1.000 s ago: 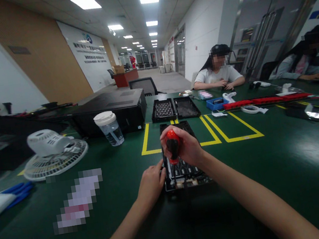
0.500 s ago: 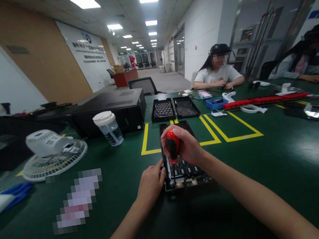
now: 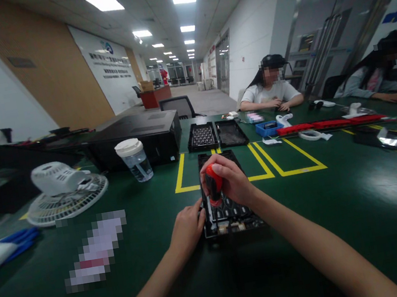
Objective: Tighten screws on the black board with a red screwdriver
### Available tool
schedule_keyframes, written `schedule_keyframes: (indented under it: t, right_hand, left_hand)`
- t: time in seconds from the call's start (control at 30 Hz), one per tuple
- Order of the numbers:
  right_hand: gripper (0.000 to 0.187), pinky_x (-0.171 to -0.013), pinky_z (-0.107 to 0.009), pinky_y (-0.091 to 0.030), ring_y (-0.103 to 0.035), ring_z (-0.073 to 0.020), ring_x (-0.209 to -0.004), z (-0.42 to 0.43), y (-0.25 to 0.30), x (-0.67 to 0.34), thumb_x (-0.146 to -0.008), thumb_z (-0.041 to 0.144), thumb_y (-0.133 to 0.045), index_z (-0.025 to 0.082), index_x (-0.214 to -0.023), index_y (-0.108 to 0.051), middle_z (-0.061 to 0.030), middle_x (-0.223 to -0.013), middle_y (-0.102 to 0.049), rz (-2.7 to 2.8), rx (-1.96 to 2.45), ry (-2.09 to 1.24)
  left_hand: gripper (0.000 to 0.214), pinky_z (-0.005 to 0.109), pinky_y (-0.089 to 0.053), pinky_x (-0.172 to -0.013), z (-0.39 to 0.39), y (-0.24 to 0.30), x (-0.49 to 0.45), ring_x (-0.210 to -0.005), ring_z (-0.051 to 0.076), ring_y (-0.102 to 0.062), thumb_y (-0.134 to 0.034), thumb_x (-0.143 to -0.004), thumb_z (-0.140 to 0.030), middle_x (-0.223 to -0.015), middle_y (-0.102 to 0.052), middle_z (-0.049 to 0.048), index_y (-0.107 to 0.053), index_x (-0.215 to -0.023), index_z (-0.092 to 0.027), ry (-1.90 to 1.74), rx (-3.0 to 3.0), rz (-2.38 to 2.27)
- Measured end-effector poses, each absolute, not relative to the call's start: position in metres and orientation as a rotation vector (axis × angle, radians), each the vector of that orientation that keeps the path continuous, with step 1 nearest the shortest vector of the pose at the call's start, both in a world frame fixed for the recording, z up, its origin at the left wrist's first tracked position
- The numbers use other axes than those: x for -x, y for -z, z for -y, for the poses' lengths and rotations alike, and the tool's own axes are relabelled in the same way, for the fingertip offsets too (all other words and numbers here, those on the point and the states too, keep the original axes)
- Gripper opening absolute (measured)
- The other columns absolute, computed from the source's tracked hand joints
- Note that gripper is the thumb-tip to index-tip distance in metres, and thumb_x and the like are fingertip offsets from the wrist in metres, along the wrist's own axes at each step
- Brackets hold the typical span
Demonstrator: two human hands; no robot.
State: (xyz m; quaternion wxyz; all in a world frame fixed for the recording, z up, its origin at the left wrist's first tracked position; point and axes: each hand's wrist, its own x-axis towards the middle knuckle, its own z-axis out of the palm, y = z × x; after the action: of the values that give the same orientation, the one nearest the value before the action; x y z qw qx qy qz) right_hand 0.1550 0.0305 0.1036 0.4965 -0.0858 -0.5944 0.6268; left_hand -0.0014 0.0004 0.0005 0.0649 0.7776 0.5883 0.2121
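Observation:
My right hand (image 3: 232, 181) is wrapped round the red and black handle of a screwdriver (image 3: 214, 182). The tool stands nearly upright, with its dark shaft pointing down at the near left corner of a black plastic case (image 3: 233, 211). The shaft's tip is too small to make out. Rows of dark rounded cells and a pale part by the near edge show inside this case. Gripping the case's left side, my left hand (image 3: 188, 225) has its thumb and fingers at the wall. My right hand hides part of the case.
Beyond lie another black case (image 3: 202, 137) and a black lid (image 3: 232, 133). To the left are a lidded cup (image 3: 135, 161), a white fan (image 3: 66, 194) and a large black box (image 3: 136, 135). A blue tray (image 3: 269, 128) sits right; two people sit farther back.
The screwdriver handle has shifted and tilted very slightly in my right hand, which stays over the same corner. My left hand and the case have hardly moved.

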Motion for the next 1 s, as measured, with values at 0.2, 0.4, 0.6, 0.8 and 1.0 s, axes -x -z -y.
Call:
schedule_keyframes:
  t: [0.2,0.4,0.6,0.8,1.0]
  right_hand:
    - [0.017,-0.048,-0.023,-0.047,-0.056,-0.0104,-0.051,-0.0297,-0.1035,-0.1553,-0.080,0.033,-0.053,0.016,-0.082,-0.049,-0.0001,-0.070,-0.057,1.467,0.246,-1.474]
    - [0.018,-0.046,-0.022,-0.046,-0.055,-0.0097,-0.049,-0.0281,-0.1047,-0.1550,-0.079,0.033,-0.056,0.017,-0.079,-0.047,0.0015,-0.066,-0.055,1.479,0.294,-1.386]
    - [0.017,-0.048,-0.022,-0.046,-0.052,-0.0086,-0.047,-0.0251,-0.1085,-0.1551,-0.081,0.030,-0.055,0.017,-0.075,-0.045,0.0041,-0.058,-0.051,1.526,0.306,-1.287]
    - [0.019,-0.048,-0.021,-0.045,-0.051,-0.0072,-0.047,-0.0236,-0.1105,-0.1551,-0.080,0.031,-0.057,0.018,-0.074,-0.044,0.0049,-0.059,-0.049,1.545,0.370,-1.188]
    - [0.020,-0.046,-0.019,-0.042,-0.050,-0.0062,-0.048,-0.0213,-0.1099,-0.1545,-0.078,0.030,-0.059,0.017,-0.073,-0.044,0.0046,-0.063,-0.048,1.535,0.445,-1.074]
  left_hand:
    - [0.036,0.032,-0.041,-0.083,-0.0005,0.0005,0.0007,-0.090,0.018,-0.058,-0.032,-0.089,-0.031,-0.100,-0.063,0.0075,-0.048,-0.120,-0.021,-0.641,-2.330,-1.778]
    - [0.036,0.031,-0.042,-0.083,0.0006,-0.0009,0.0007,-0.090,0.018,-0.058,-0.031,-0.090,-0.032,-0.099,-0.063,0.0075,-0.048,-0.120,-0.020,-0.645,-2.331,-1.769]
    - [0.037,0.031,-0.042,-0.083,0.0002,0.0007,0.0010,-0.090,0.018,-0.058,-0.030,-0.090,-0.033,-0.099,-0.063,0.0078,-0.047,-0.121,-0.020,-0.653,-2.329,-1.772]
    - [0.038,0.032,-0.042,-0.082,-0.0010,0.0017,0.0012,-0.089,0.018,-0.058,-0.031,-0.090,-0.034,-0.099,-0.063,0.0083,-0.047,-0.122,-0.020,-0.645,-2.321,-1.776]
    - [0.037,0.031,-0.042,-0.082,-0.0005,0.0017,0.0015,-0.090,0.018,-0.058,-0.031,-0.090,-0.033,-0.099,-0.063,0.0073,-0.045,-0.122,-0.022,-0.642,-2.321,-1.765]
